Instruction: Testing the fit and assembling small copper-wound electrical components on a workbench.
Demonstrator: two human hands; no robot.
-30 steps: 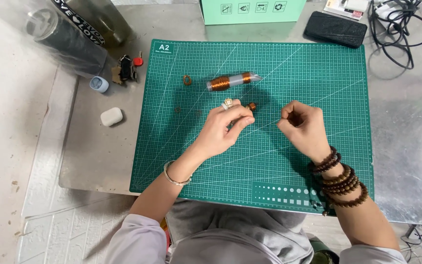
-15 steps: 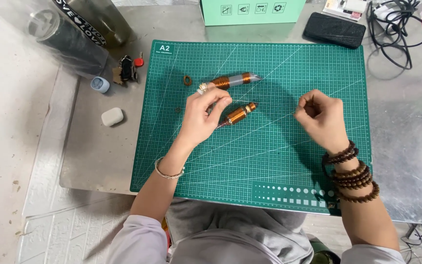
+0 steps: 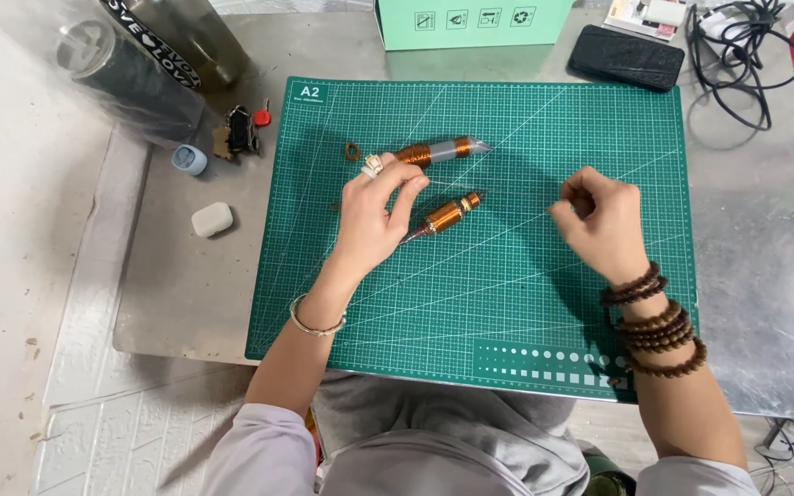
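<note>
- Two hands of yours work over a green cutting mat (image 3: 507,303) that lies on a grey metal surface (image 3: 195,294).
- Your left hand (image 3: 374,220) rests on the mat, its fingers (image 3: 408,191) pinched narrow; a thin wire seems to run from them toward the right, too fine to be sure of. A ring sits on one finger, a thin bangle on the wrist.
- Small copper coil (image 3: 448,215): wound on a short spindle, lying tilted on the mat just beside your left fingertips; touching or not, you cannot tell.
- Your right hand (image 3: 599,220) is curled nearly into a fist well to the right of the coil, fingers closed tight; what they grip is hidden. Several strands of dark wooden beads wrap that wrist.
- Larger copper coil (image 3: 438,152): in a clear sleeve, lying on the mat above your left hand, apart from the small one.
- Small brown ring (image 3: 353,152): flat on the mat, left of the larger coil.
- Off the mat, left: a white pebble-shaped case (image 3: 211,219), a pale blue cap (image 3: 189,160), a small bunch of keys (image 3: 241,131), two dark cylinders in clear wrap (image 3: 140,64).
- Far edge: a mint green box (image 3: 470,23), a black pouch (image 3: 627,57), a tangle of black cable (image 3: 737,46).
</note>
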